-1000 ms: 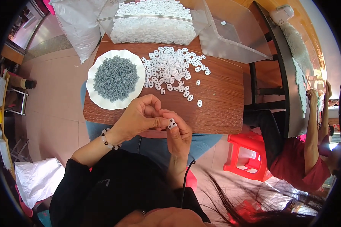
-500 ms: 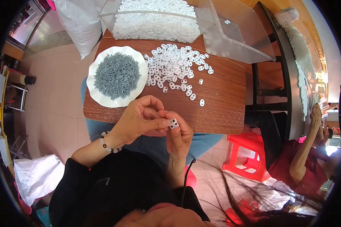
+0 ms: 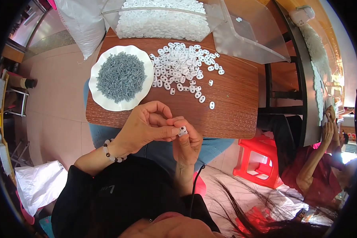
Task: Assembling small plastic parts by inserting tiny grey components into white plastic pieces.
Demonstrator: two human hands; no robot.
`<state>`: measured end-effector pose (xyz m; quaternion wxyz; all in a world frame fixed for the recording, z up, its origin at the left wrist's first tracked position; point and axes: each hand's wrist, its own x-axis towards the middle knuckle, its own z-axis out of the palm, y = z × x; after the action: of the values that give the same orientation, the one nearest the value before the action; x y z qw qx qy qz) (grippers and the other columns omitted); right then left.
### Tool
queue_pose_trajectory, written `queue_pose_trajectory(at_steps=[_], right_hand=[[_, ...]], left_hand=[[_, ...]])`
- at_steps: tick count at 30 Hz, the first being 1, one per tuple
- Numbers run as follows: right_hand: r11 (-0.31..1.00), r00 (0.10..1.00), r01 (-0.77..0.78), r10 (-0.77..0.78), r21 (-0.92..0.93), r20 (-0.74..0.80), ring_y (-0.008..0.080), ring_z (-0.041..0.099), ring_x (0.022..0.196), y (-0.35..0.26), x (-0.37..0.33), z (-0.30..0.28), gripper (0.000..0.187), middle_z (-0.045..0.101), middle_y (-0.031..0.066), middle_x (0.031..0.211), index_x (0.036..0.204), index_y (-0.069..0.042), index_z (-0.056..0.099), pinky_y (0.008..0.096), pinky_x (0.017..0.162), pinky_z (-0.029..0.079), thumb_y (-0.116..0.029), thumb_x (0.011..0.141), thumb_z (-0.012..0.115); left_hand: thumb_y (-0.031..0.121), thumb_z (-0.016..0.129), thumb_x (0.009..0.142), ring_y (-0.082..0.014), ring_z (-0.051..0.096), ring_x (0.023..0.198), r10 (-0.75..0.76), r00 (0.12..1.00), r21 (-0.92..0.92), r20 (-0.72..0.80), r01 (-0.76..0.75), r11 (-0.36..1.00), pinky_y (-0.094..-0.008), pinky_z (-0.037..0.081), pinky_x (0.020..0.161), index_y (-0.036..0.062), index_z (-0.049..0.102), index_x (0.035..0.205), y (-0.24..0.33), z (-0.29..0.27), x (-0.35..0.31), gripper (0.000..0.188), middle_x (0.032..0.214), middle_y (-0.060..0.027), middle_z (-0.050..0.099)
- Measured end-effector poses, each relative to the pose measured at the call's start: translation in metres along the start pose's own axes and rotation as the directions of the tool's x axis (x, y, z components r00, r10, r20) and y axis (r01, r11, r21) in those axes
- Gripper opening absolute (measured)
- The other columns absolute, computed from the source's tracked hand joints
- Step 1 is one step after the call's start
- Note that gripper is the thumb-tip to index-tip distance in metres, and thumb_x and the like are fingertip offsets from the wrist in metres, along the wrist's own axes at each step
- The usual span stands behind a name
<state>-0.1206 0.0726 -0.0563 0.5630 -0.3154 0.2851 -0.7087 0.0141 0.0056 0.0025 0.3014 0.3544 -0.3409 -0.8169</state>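
Note:
Just past the near edge of the small wooden table (image 3: pixel 234 107), both hands meet over my lap. My right hand (image 3: pixel 189 146) pinches a small white plastic piece with holes (image 3: pixel 182 131) between thumb and forefinger. From the left, my left hand (image 3: pixel 141 125), with a beaded bracelet at the wrist, presses its thumb tip against that same piece, its fingers curled. Whether a tiny part sits under the left thumb is hidden. A white scalloped plate (image 3: pixel 101 102) heaped with small grey pins (image 3: pixel 121 77) lies beyond my left hand. White two-hole pieces (image 3: pixel 182 65) are piled to its right.
A clear bin (image 3: pixel 162 23) full of white pieces stands at the table's far edge; another clear bin (image 3: pixel 250 49) is beside it. A white sack (image 3: pixel 81 27) stands far left. On the right are a red stool (image 3: pixel 260 162) and another person (image 3: pixel 315 168) at a dark table.
The white piece has tilted slightly between my fingertips; both hands stay almost in place. The view has shifted a little. The other person's hands have moved.

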Motion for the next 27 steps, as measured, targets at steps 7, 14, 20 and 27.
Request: queue_pose_trajectory(at_steps=[7, 14, 20, 27], right_hand=[[1.000, 0.999, 0.025, -0.025, 0.005, 0.046, 0.0159, 0.057, 0.079, 0.004, 0.000, -0.004, 0.038, 0.058, 0.0204, 0.110, 0.113, 0.006, 0.059, 0.0265, 0.069, 0.050, -0.026, 0.094, 0.058], [0.997, 0.998, 0.066, -0.067, -0.046, -0.021, 0.0156, 0.054, 0.078, 0.006, -0.002, 0.001, 0.037, 0.058, 0.0185, 0.104, 0.105, 0.006, 0.060, 0.0234, 0.064, 0.045, -0.028, 0.092, 0.061], [0.994, 0.996, 0.080, -0.083, -0.068, -0.039, 0.0168, 0.054, 0.083, 0.011, -0.002, 0.001, 0.036, 0.058, 0.0173, 0.101, 0.102, 0.006, 0.060, 0.0238, 0.070, 0.045, -0.029, 0.092, 0.061], [0.996, 0.990, 0.074, -0.078, -0.042, -0.117, 0.0209, 0.056, 0.092, 0.011, -0.001, 0.007, 0.031, 0.059, 0.0157, 0.099, 0.102, 0.006, 0.061, 0.0291, 0.081, 0.046, -0.023, 0.092, 0.060]], left_hand=[[0.000, 0.076, 0.075, -0.0095, 0.063, 0.065, 0.017, 1.000, -0.008, -0.022, -0.017, 1.000, -0.0206, 0.050, 0.060, -0.0001, 0.053, 0.097, -0.004, 0.001, 0.000, 0.031, 0.076, -0.0089, 0.067], [-0.005, 0.073, 0.074, -0.0143, 0.066, 0.069, 0.004, 1.000, -0.013, -0.008, -0.004, 1.000, -0.0229, 0.053, 0.060, 0.0023, 0.051, 0.093, -0.004, 0.002, -0.001, 0.030, 0.079, -0.0107, 0.067], [-0.005, 0.072, 0.075, -0.0144, 0.066, 0.068, -0.035, 0.999, -0.065, -0.026, 0.033, 0.997, -0.0233, 0.054, 0.060, 0.0026, 0.052, 0.092, -0.008, 0.001, 0.000, 0.027, 0.079, -0.0107, 0.067], [-0.002, 0.072, 0.077, -0.0117, 0.065, 0.067, -0.008, 1.000, -0.113, -0.028, 0.005, 0.994, -0.0218, 0.054, 0.061, -0.0017, 0.054, 0.094, -0.016, -0.002, 0.004, 0.025, 0.078, -0.0105, 0.067]])
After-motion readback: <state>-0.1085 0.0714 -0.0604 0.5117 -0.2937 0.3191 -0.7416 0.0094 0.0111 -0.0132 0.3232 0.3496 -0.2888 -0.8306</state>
